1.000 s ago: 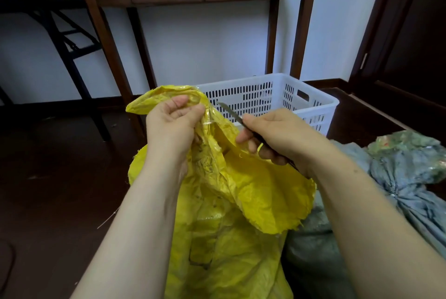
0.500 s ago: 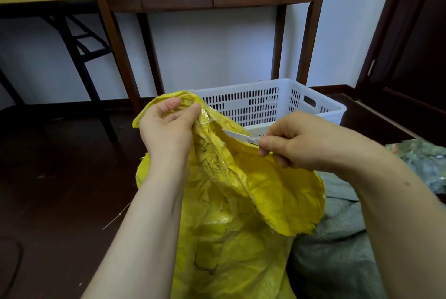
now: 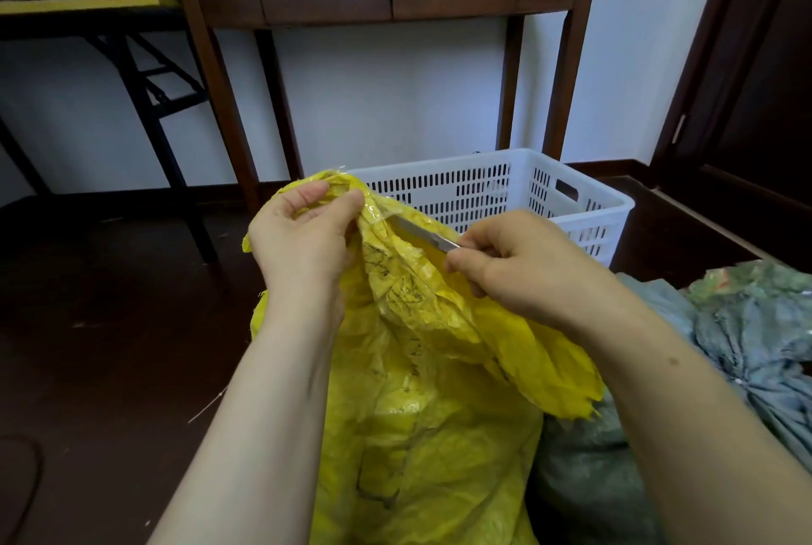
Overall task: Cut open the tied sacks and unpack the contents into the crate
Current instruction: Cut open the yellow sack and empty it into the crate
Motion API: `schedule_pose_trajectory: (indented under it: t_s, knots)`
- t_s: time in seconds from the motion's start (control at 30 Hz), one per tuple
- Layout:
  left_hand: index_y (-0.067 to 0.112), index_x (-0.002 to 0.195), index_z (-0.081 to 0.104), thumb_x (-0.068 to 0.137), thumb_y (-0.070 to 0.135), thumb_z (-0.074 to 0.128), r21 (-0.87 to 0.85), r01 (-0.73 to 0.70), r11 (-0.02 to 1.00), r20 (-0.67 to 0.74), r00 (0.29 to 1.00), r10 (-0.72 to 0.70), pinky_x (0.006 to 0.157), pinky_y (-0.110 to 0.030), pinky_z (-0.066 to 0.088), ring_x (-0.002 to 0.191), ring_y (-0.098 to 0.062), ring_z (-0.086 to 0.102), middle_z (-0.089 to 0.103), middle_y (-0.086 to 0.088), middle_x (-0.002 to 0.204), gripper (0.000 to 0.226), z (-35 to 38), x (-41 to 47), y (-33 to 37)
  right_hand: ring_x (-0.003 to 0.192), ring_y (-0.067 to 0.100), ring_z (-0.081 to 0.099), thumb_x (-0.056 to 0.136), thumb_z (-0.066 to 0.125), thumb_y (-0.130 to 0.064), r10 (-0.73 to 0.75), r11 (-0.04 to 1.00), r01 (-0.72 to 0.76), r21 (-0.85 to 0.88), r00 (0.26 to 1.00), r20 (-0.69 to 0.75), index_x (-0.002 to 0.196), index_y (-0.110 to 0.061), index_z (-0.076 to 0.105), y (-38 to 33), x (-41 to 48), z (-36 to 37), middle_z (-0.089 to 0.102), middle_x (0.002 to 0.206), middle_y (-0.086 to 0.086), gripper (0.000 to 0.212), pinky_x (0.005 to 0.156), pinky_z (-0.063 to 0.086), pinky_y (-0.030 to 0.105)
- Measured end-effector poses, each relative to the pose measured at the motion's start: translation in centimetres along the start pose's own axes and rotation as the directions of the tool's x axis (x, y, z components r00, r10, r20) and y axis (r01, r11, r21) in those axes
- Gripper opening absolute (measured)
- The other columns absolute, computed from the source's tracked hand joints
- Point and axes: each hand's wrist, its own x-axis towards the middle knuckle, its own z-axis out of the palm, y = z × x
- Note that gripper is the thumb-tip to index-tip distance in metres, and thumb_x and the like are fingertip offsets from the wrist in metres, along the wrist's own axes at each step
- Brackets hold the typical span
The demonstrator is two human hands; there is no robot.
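1. My left hand (image 3: 303, 236) pinches the bunched neck of the yellow sack (image 3: 439, 368), fingers curled round it.
2. Just to its right, my right hand (image 3: 523, 263) grips a thin blade (image 3: 422, 232), tip against that neck.
3. Beyond both hands stands the white crate (image 3: 584, 201), its floor hidden from me.
4. Right of my right arm lies a grey sack (image 3: 747, 333), tied; I judge unpacking not yet begun.

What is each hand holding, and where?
The left hand pinches the yellow plastic sack at its bunched top; the right hand grips a thin metal blade by its handle end.
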Motion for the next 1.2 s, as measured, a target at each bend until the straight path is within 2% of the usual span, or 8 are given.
schedule_pose_trajectory:
  t_s: [0.53,0.73,0.8,0.93,1.0,1.07,1.13,1.2]
  knots:
    - [0.012,0.090,0.060,0.075,0.000,0.074,-0.020,0.019,1.000,0.004,1.000,-0.018,0.036,-0.016,0.035,0.054,-0.014,0.057,0.062,-0.005,0.070,0.025,0.0,0.1,-0.3,0.074,0.023,0.058,0.092,0.056,-0.028,-0.093,0.996,0.093,-0.003,0.989,-0.115,0.071,-0.014,0.062,-0.1,0.2,1.1,0.065,0.072,0.005,0.026,0.074,0.050,0.040]
    - [0.011,0.087,0.054,0.078,-0.006,0.069,-0.055,0.071,0.996,0.041,0.997,-0.068,0.042,-0.017,0.049,0.038,-0.007,0.056,0.060,-0.003,0.067,0.024,0.6,-0.4,-0.7,0.076,0.022,0.060,0.093,0.056,-0.029,-0.125,0.992,0.125,-0.010,0.985,-0.117,0.077,-0.018,0.066,0.1,0.6,1.7,0.066,0.075,0.004,0.021,0.074,0.051,0.039]
    - [0.013,0.086,0.052,0.077,-0.008,0.069,-0.003,0.066,0.998,0.072,0.995,-0.066,0.042,-0.016,0.048,0.036,-0.006,0.055,0.060,-0.003,0.066,0.028,0.8,-0.5,-0.9,0.067,0.015,0.059,0.092,0.057,-0.025,-0.093,0.983,0.120,0.142,0.978,-0.186,0.075,-0.014,0.066,0.3,0.9,1.9,0.064,0.067,0.000,0.022,0.068,0.048,0.034]
    - [0.016,0.084,0.049,0.076,-0.007,0.070,0.167,0.069,0.984,0.181,0.978,-0.099,0.040,-0.015,0.042,0.033,-0.006,0.049,0.059,-0.006,0.065,0.032,1.0,-1.1,-1.3,0.046,0.000,0.049,0.089,0.062,-0.018,0.144,0.787,0.103,0.608,0.928,-0.343,0.073,-0.015,0.066,0.8,1.9,1.0,0.058,0.054,-0.010,0.016,0.052,0.037,0.021]
    - [0.014,0.086,0.052,0.076,-0.005,0.071,0.185,0.069,0.980,0.243,0.963,-0.114,0.040,-0.017,0.043,0.041,-0.008,0.053,0.061,-0.007,0.068,0.028,1.2,-1.4,-1.2,0.067,0.000,0.061,0.078,0.073,-0.022,0.115,0.865,0.053,0.498,0.947,-0.301,0.082,-0.023,0.067,1.4,1.9,1.3,0.066,0.072,-0.013,0.008,0.066,0.049,0.025]
    - [0.013,0.086,0.056,0.077,-0.002,0.071,0.198,0.057,0.978,0.279,0.954,-0.112,0.040,-0.015,0.040,0.047,-0.005,0.057,0.062,-0.006,0.071,0.024,1.2,-1.6,-1.0,0.095,0.009,0.063,0.067,0.082,-0.027,0.141,0.940,-0.052,0.337,0.959,-0.245,0.099,-0.024,0.068,2.1,1.7,1.9,0.068,0.097,-0.011,0.035,0.087,0.049,0.032]
    - [0.013,0.086,0.059,0.077,0.000,0.072,0.209,0.047,0.977,0.302,0.947,-0.110,0.039,-0.010,0.038,0.045,0.002,0.057,0.063,-0.006,0.072,0.021,1.2,-1.7,-0.8,0.098,0.014,0.064,0.063,0.085,-0.028,0.169,0.926,-0.083,0.368,0.964,-0.207,0.099,-0.023,0.070,2.6,1.7,2.3,0.070,0.100,-0.005,0.039,0.092,0.050,0.038]
    - [0.013,0.086,0.061,0.075,0.001,0.074,0.228,0.052,0.972,0.326,0.937,-0.126,0.038,-0.010,0.038,0.046,0.002,0.058,0.065,-0.007,0.074,0.021,1.2,-1.9,-0.6,0.086,0.017,0.067,0.066,0.084,-0.025,0.170,0.905,-0.077,0.419,0.967,-0.189,0.077,-0.026,0.071,2.8,2.0,2.6,0.072,0.084,-0.004,0.018,0.086,0.053,0.044]
